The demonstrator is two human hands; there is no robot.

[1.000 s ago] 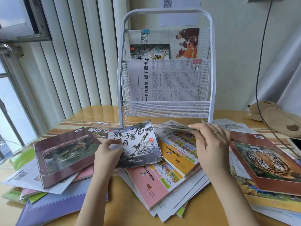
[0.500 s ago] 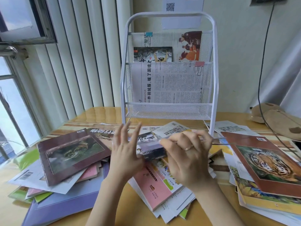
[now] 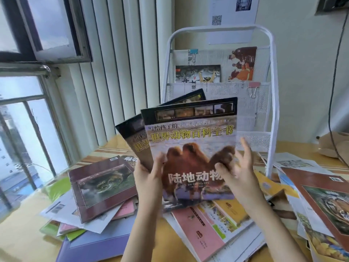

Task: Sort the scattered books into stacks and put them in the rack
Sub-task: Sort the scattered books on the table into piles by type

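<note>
I hold up a small fan of animal books in front of me; the front one shows a camel cover [image 3: 190,140] with yellow Chinese title. My left hand [image 3: 149,176] grips the fan at its lower left edge, thumb on the camel cover. My right hand [image 3: 238,171] touches the cover's lower right part with fingers spread and blurred. Behind stands the white wire rack [image 3: 272,110], with newspapers and a booklet in its upper tiers. More books lie scattered on the table: a maroon one [image 3: 102,186] at left, a tiger cover [image 3: 324,197] at right, a pink one [image 3: 200,231] below.
The wooden table [image 3: 18,231] is covered with loose books and papers, a purple folder [image 3: 90,244] near the front left. A window and white vertical blinds [image 3: 113,69] stand at left. A plush toy [image 3: 334,146] lies at the far right beside a hanging black cable.
The hands have lifted a fan of large animal books upright in front of the rack, replacing the small monkey booklet held earlier. The view has turned to the left and closer.
</note>
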